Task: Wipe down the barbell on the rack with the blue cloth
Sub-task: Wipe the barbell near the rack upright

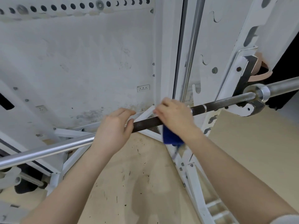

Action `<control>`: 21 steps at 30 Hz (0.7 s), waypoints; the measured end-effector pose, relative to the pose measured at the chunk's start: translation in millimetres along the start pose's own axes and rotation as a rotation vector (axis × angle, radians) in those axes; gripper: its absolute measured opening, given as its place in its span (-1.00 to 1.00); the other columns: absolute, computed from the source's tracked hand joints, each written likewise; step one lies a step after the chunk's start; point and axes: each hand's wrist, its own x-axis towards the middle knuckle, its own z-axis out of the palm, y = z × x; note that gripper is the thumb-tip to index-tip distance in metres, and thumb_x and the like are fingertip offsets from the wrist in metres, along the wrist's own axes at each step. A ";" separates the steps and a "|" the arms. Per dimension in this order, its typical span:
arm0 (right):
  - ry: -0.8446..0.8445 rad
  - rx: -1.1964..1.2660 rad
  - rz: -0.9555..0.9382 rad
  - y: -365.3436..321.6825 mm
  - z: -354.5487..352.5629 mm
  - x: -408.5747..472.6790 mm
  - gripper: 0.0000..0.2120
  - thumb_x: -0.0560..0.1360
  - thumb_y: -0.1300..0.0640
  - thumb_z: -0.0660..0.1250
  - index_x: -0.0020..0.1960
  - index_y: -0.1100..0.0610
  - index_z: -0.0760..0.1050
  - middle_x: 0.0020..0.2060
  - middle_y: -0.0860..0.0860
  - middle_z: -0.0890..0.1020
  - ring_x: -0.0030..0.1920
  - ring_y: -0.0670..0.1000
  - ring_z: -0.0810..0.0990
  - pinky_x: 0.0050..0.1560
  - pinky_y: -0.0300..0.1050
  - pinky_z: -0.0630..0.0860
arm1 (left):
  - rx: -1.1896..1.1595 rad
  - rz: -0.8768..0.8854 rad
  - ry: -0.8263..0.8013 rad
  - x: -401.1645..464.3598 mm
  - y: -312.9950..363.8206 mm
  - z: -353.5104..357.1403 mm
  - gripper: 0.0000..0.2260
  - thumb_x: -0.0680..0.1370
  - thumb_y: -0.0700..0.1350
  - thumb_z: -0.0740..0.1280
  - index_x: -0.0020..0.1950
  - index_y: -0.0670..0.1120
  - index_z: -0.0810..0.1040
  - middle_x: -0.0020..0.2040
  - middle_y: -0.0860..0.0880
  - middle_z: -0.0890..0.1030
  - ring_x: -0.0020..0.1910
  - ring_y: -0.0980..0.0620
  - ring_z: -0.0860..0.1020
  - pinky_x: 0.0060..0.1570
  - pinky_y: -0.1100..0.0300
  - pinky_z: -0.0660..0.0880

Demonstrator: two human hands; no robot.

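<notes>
The barbell (pixel 223 101) runs across the view from lower left to upper right and rests in a dark hook of the white rack on the right. Its middle part is dark and knurled, its left part shiny. My left hand (pixel 113 130) grips the bar where the shiny part meets the dark part. My right hand (pixel 174 117) is wrapped over the bar further right, holding the blue cloth (pixel 171 136) against it. A fold of the cloth hangs below my palm. The hand looks slightly blurred.
The white rack upright (pixel 242 50) with slots and the dark J-hook (pixel 247 75) stand at the right. White frame struts (pixel 194 175) cross below the bar. A white wall with a socket (pixel 143 88) lies behind. The beige floor (pixel 129 175) shows dark specks.
</notes>
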 end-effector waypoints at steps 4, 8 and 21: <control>0.028 -0.096 0.301 -13.2 -0.1 0.7 -0.84 0.40 0.14 0.41 -0.34 0.13 0.58 -0.42 0.05 0.51 -0.53 0.08 0.45 -0.51 -0.21 0.32 | 0.064 0.035 -0.004 -12.6 -18.5 -8.1 -0.66 0.45 -0.06 0.14 0.06 -0.17 0.59 0.00 -0.10 0.63 0.00 -0.18 0.55 0.00 -0.01 0.46; 0.078 0.092 0.156 -95.5 11.1 5.1 -0.83 0.36 0.15 0.33 -0.41 0.12 0.52 -0.44 0.05 0.48 -0.53 0.10 0.43 -0.54 -0.21 0.30 | 0.108 0.100 -0.037 -13.0 -36.3 -17.3 -0.67 0.31 -0.31 0.19 0.02 -0.22 0.59 -0.07 -0.15 0.62 0.02 -0.23 0.51 -0.03 -0.02 0.47; -0.031 1.145 1.423 -74.8 34.8 -84.0 -0.71 0.55 -0.03 0.16 -0.25 0.11 0.44 -0.33 0.03 0.48 -0.29 0.00 0.44 -0.11 -0.08 0.40 | -0.013 -0.055 -0.147 -6.6 -36.5 -3.1 -0.73 0.50 -0.06 0.32 0.18 -0.10 0.53 0.09 -0.11 0.58 0.11 -0.14 0.46 0.06 0.06 0.36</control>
